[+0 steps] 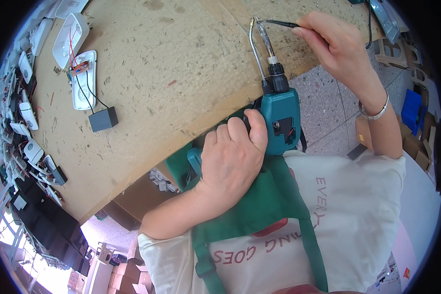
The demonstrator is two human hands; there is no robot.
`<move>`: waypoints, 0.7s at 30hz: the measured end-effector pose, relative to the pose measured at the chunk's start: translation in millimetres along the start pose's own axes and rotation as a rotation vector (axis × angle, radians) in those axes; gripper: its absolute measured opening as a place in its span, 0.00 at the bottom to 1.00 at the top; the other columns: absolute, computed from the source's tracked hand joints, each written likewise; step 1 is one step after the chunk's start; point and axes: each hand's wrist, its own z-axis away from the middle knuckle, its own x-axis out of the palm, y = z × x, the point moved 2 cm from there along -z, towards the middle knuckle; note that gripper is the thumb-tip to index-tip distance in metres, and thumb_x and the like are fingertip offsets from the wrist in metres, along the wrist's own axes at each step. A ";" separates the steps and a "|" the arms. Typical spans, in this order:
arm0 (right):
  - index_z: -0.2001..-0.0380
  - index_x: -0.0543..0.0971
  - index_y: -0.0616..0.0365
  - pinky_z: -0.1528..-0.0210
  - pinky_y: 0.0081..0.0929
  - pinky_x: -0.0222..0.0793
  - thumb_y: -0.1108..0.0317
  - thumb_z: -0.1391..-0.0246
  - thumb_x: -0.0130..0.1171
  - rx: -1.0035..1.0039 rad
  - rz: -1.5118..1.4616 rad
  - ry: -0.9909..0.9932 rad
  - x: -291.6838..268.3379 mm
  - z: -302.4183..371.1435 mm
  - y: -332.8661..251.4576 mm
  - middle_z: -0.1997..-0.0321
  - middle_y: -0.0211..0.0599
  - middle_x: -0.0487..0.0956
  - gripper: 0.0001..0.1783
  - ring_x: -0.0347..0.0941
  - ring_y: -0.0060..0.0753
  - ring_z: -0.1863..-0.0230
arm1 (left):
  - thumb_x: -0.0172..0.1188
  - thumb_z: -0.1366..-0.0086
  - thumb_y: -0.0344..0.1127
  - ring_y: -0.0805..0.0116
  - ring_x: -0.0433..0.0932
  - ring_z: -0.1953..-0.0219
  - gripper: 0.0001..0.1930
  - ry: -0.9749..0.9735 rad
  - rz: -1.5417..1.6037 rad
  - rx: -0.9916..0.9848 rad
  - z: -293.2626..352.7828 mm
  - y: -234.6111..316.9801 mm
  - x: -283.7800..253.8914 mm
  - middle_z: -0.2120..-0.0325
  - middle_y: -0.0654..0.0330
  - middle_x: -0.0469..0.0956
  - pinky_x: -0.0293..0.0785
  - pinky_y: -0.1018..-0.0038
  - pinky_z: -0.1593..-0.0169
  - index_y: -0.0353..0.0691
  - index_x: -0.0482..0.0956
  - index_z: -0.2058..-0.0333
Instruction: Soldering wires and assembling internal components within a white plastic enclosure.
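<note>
While the left hand point(232, 157) wraps its fingers tightly round the grip of a teal soldering gun point(279, 115) held at the edge of the brown workbench point(171, 63), the right hand point(335, 44) pinches a thin black wire point(279, 22) against the gun's tip. Farther left lie a white casing point(83, 81) and a small black box point(103, 119).

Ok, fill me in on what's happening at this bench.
A person grips a teal soldering gun in the left hand, its tip pointing up over the cardboard-covered table. The right hand holds a thin black wire to the tip. An open white casing, wired to a small black box, lies to the left.
</note>
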 end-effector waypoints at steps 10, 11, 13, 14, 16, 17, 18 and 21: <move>0.76 0.71 0.58 0.72 0.36 0.65 0.71 0.51 0.58 -0.515 -0.625 0.587 -5.1 -31.3 -1.5 0.79 0.42 0.71 0.06 0.71 0.46 0.75 | 0.53 0.48 0.31 0.72 0.66 0.80 0.15 0.011 -0.009 -0.004 -0.1 -0.1 0.3 0.80 0.64 0.61 0.59 0.76 0.77 0.35 0.71 0.59; 0.76 0.71 0.58 0.72 0.37 0.65 0.70 0.51 0.58 -0.238 -0.293 0.154 -27.2 -41.9 -21.2 0.79 0.42 0.71 0.07 0.71 0.46 0.75 | 0.53 0.48 0.31 0.72 0.66 0.80 0.16 0.003 -0.015 -0.012 1.1 -1.3 -0.3 0.80 0.64 0.61 0.59 0.76 0.77 0.35 0.71 0.59; 0.76 0.70 0.57 0.72 0.37 0.65 0.69 0.51 0.58 0.056 0.060 -0.271 -40.7 -44.1 -23.0 0.78 0.42 0.71 0.07 0.71 0.46 0.74 | 0.53 0.48 0.31 0.72 0.66 0.80 0.16 0.003 -0.015 -0.002 0.7 -0.1 -0.9 0.80 0.64 0.61 0.59 0.76 0.77 0.35 0.71 0.59; 0.77 0.70 0.57 0.72 0.37 0.65 0.68 0.51 0.58 0.188 -0.151 -0.298 -39.5 -44.8 -15.3 0.79 0.42 0.71 0.07 0.71 0.46 0.75 | 0.53 0.48 0.31 0.72 0.66 0.80 0.16 0.008 -0.010 -0.001 0.3 0.5 -0.4 0.80 0.64 0.61 0.59 0.76 0.77 0.35 0.71 0.59; 0.77 0.70 0.57 0.72 0.37 0.65 0.67 0.51 0.57 0.319 -0.365 -0.321 -37.9 -45.4 -13.9 0.80 0.42 0.71 0.08 0.71 0.46 0.75 | 0.53 0.48 0.31 0.72 0.66 0.80 0.16 0.011 -0.007 0.000 -0.4 0.6 -0.5 0.80 0.64 0.61 0.59 0.75 0.77 0.35 0.71 0.59; 0.77 0.70 0.57 0.72 0.37 0.65 0.67 0.50 0.57 0.193 -0.065 -0.316 -38.7 -48.2 -21.7 0.80 0.42 0.70 0.08 0.71 0.46 0.75 | 0.53 0.48 0.31 0.72 0.66 0.80 0.16 0.004 -0.007 0.002 -0.9 0.3 -1.0 0.80 0.64 0.61 0.59 0.75 0.77 0.35 0.71 0.59; 0.77 0.70 0.57 0.72 0.37 0.65 0.67 0.50 0.57 0.066 0.234 -0.305 -39.4 -49.7 -27.7 0.81 0.42 0.70 0.08 0.71 0.46 0.75 | 0.53 0.48 0.31 0.72 0.66 0.80 0.16 -0.003 -0.008 0.004 -1.1 0.0 -1.4 0.80 0.64 0.61 0.59 0.75 0.77 0.35 0.71 0.59; 0.77 0.70 0.57 0.72 0.37 0.65 0.67 0.50 0.57 0.047 0.228 -0.240 -42.8 -50.7 -29.6 0.81 0.42 0.70 0.08 0.71 0.45 0.76 | 0.53 0.48 0.31 0.72 0.66 0.79 0.16 -0.003 -0.010 -0.007 0.0 0.0 -0.5 0.81 0.64 0.61 0.59 0.75 0.77 0.35 0.72 0.58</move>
